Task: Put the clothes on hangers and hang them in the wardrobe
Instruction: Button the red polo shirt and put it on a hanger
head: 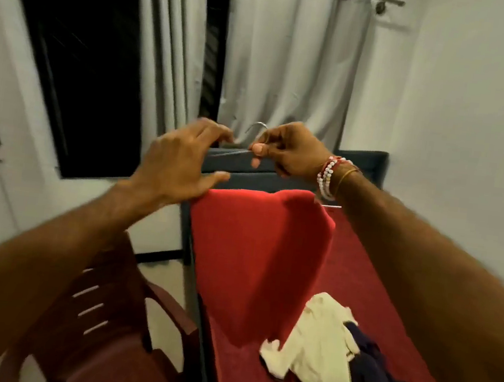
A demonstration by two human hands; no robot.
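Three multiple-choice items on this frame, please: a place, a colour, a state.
1. Where does the cream garment lie? A in a drawer B on the bed C on a shelf
2. What colour is the cloth draped on the hanger? A red B grey C cream
3. What is the right hand doing? A hanging idle B pinching the hanger C pressing the bed
Answers: 1 B, it lies on the maroon sheet beside a dark garment; 2 A, it shows plainly red; 3 B, thumb and fingers pinch its wire.
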